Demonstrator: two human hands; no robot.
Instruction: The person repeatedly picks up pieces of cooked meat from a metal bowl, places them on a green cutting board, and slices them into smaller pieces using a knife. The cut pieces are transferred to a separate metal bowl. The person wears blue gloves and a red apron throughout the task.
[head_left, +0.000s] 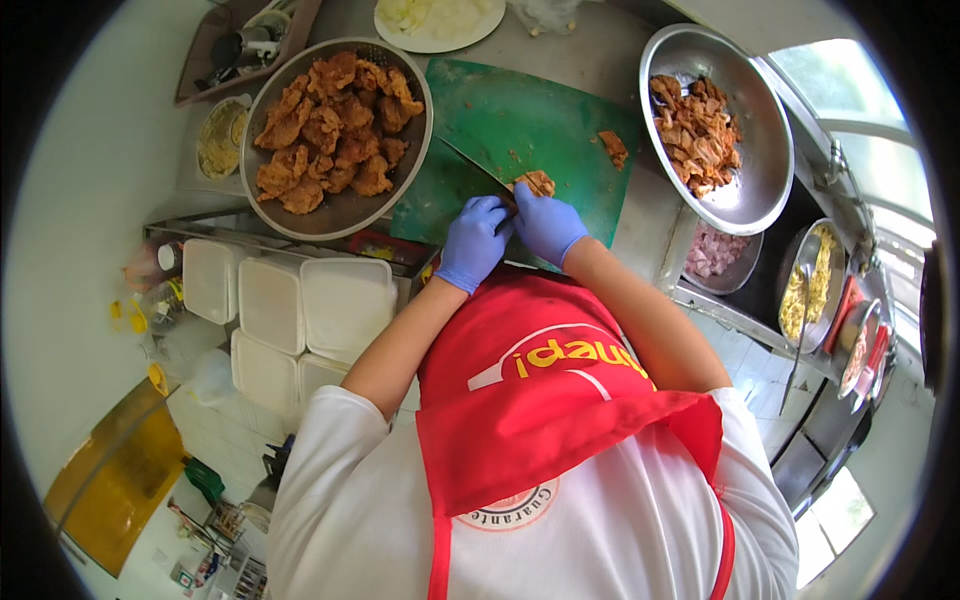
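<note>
My right hand (551, 225), in a blue glove, is closed around the handle end of a kitchen knife (476, 166). The blade points up and left across a green cutting board (525, 97). Just beyond the right fingertips lies cut browned meat (538, 182). Close beside it, my left hand (474, 240), also gloved, has its fingers bent near the handle end; whether they grip anything is hidden. Another browned piece (615, 149) lies at the board's right side. A perforated metal bowl (411, 161) of fried, coated pieces stands left, and a steel bowl (761, 169) of chopped meat stands right.
A white plate (439, 41) with pale chopped food touches the board's far side. Below the right bowl sits a container of pink diced food (716, 251). White plastic tubs (349, 300) stand lower left. Further right is a tray of yellowish food (814, 281) with a long utensil.
</note>
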